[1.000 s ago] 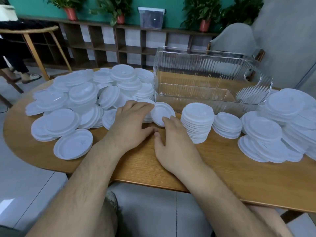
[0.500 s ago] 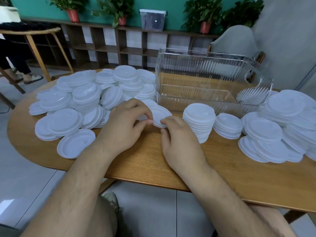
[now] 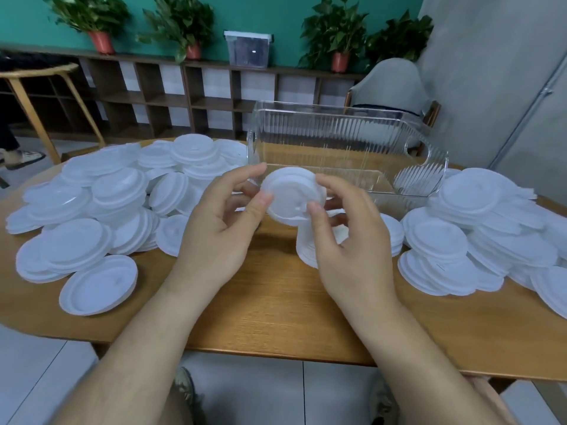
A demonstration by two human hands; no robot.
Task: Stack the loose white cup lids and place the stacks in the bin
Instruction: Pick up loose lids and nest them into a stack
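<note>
Lids (image 3: 92,210) lie heaped at frame left, too many to count. At centre the left hand (image 3: 221,228) pinches one raised lid (image 3: 291,194) by its rim, the right hand (image 3: 352,240) likewise, fingers curled round it, above one stack (image 3: 306,250). It looks light, thin, bendy, slick; opposite rim holds suit it. One clear bin (image 3: 346,133) stands upper right.

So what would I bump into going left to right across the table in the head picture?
left lid heap → left hand → held lid, pinched between both hands → right hand → right lid heap
</note>
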